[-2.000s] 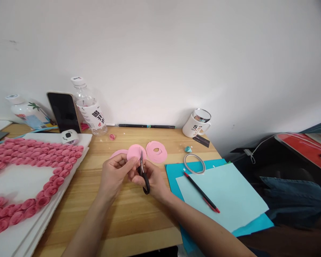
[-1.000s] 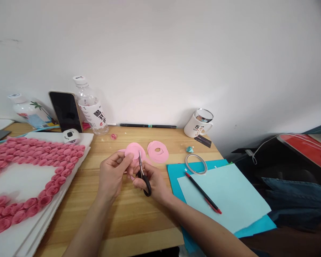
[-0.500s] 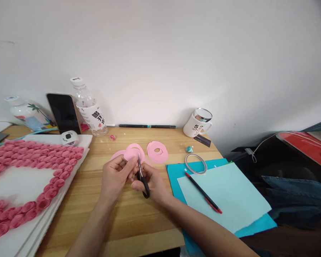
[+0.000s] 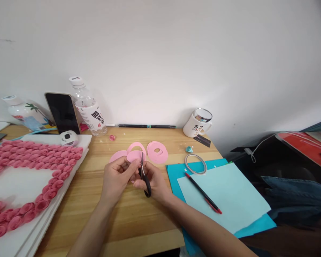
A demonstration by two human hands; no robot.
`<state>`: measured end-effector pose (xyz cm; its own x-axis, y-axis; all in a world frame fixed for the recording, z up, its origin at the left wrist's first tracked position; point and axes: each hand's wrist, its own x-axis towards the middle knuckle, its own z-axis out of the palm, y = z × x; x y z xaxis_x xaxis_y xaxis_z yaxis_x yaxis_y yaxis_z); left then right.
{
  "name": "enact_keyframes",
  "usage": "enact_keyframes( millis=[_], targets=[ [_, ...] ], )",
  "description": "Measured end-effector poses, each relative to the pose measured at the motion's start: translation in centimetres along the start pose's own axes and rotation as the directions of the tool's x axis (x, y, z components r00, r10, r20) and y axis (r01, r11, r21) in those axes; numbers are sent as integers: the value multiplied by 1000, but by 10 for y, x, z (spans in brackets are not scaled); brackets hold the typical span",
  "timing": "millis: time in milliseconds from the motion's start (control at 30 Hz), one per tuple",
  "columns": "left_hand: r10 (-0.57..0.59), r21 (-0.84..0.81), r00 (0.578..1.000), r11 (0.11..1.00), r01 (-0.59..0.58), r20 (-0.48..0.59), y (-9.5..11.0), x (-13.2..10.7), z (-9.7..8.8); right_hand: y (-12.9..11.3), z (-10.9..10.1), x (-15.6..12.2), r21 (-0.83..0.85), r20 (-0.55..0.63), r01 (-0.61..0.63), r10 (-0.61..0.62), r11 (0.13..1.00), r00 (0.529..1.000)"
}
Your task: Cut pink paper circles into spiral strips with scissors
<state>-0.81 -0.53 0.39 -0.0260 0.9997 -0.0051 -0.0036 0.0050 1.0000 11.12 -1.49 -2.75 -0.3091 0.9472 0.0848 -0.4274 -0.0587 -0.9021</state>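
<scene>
My left hand [image 4: 117, 178] pinches a pink paper disc [image 4: 135, 155] above the wooden table [image 4: 101, 210]. My right hand [image 4: 154, 182] grips small black-handled scissors [image 4: 144, 175], blades up and set into the disc's edge, where a thin pink strip curls off. A cut pink paper spiral [image 4: 157, 151] lies flat just beyond my hands, and another pink disc [image 4: 117, 156] lies behind my left hand.
A white board [image 4: 21, 185] covered with several rolled pink paper roses sits at left. Behind it stand a phone [image 4: 62, 113], a water bottle [image 4: 88, 107] and a small white device [image 4: 68, 137]. Blue paper sheets [image 4: 224, 196], a red pen [image 4: 202, 193], a tape ring [image 4: 194, 163] and a mug [image 4: 198, 123] lie right.
The pink disc has been turned in my left hand while the scissors worked along its edge; a longer curled strip hangs from it now. Both hands stay in the same spot.
</scene>
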Motion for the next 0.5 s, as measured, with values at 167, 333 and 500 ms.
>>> enact_keyframes(
  millis=[167, 333, 500],
  targets=[
    [-5, -32, 1000, 999, 5, 3, 0, -1, 0, 1, -1, 0, -18, -23, 10, -10, 1000, 1000],
    [-8, -55, 1000, 998, 9, 12, 2, 0, 1, 2, -3, -1, -51, -38, -26, 24, 998, 999],
    [-33, -102, 999, 994, 35, 16, 0, 1, 0, 4, -5, -1, -56, -33, -10, 8, 998, 999]
  ],
)
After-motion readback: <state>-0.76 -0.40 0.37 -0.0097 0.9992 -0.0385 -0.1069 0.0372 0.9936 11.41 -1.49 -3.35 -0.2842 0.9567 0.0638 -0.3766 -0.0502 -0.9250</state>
